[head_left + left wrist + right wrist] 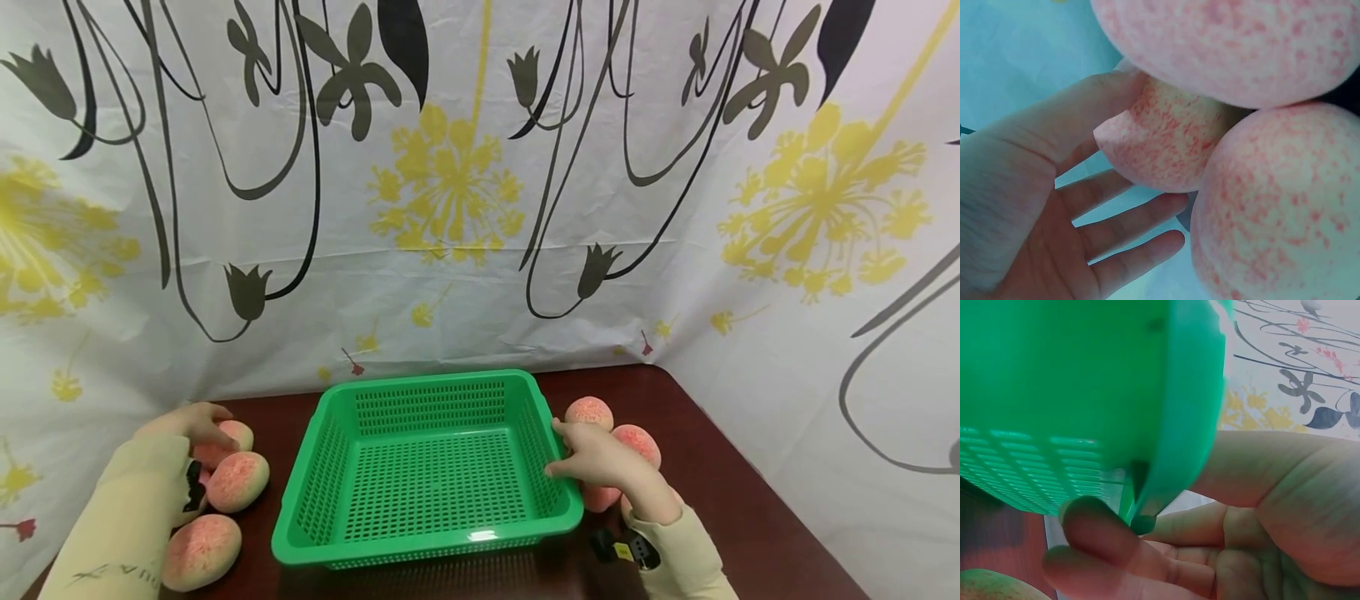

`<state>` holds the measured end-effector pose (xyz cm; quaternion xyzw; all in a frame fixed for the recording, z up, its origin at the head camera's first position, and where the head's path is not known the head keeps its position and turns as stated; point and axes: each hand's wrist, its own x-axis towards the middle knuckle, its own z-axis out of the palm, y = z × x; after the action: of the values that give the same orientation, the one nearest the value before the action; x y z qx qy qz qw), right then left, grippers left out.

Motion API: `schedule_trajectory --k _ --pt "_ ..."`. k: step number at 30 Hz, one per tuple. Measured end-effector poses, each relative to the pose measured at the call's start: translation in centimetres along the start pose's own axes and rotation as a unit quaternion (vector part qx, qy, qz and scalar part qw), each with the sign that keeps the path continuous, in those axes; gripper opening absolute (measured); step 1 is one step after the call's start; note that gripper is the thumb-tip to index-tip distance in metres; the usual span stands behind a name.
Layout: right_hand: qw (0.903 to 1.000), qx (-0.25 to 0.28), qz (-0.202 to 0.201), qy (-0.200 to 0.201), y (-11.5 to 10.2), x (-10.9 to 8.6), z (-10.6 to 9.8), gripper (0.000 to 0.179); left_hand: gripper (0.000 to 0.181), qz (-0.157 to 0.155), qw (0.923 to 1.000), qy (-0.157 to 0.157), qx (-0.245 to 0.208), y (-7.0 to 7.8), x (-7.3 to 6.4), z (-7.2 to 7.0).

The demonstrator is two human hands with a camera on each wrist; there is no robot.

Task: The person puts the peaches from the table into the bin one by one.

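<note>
A green plastic basket (420,543) with slotted walls stands in the middle of the dark table, with nothing inside. At its left, my left hand (187,423) holds a pink-and-cream peach (1166,140), thumb on one side and fingers on the other. Two more peaches, one nearer (237,482) and one at the front (202,552), lie close by the left wrist. My right hand (607,458) grips the basket's right rim, its fingertips (1094,528) against the outer wall below the rim.
Several peaches lie right of the basket, among them a back one (588,412) and another (639,443), partly behind the right hand. A white patterned curtain (465,317) hangs along the back and right of the table (720,467).
</note>
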<state>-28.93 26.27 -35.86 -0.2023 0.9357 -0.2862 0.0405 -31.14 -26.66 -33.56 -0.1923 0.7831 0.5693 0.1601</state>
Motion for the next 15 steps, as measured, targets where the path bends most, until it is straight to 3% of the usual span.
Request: schedule_trajectory --k 2,3,7,10,12,14,15 --pt "1.0 -0.001 0.001 0.002 -0.1 0.0 -0.1 0.076 0.037 -0.006 0.9997 0.004 -0.025 -0.1 0.3 -0.2" --pt "1.0 0.0 0.002 0.004 -0.1 -0.1 -0.1 0.076 0.037 0.003 0.9999 0.015 -0.007 0.0 0.4 -0.3" --pt "1.0 -0.002 0.004 0.008 -0.2 -0.1 -0.1 0.075 0.043 0.008 0.9997 0.024 -0.004 0.1 -0.7 0.3" --pt "0.9999 0.007 0.007 0.007 -0.2 -0.2 0.0 0.075 0.039 -0.024 0.9958 -0.022 -0.085 0.1 -2.5 1.5" --pt "0.9999 0.014 0.008 0.005 -0.2 -0.2 0.1 0.075 0.03 -0.042 0.9858 -0.073 -0.145 0.1 -3.6 2.0" --pt "0.9999 0.015 0.006 0.004 -0.1 -0.3 0.2 0.076 0.026 -0.066 0.9713 -0.106 -0.202 0.0 -4.5 2.6" --pt "0.9999 0.014 0.004 0.003 -0.1 -0.2 0.2 0.076 0.026 -0.067 0.9681 -0.113 -0.214 0.0 -4.8 2.8"
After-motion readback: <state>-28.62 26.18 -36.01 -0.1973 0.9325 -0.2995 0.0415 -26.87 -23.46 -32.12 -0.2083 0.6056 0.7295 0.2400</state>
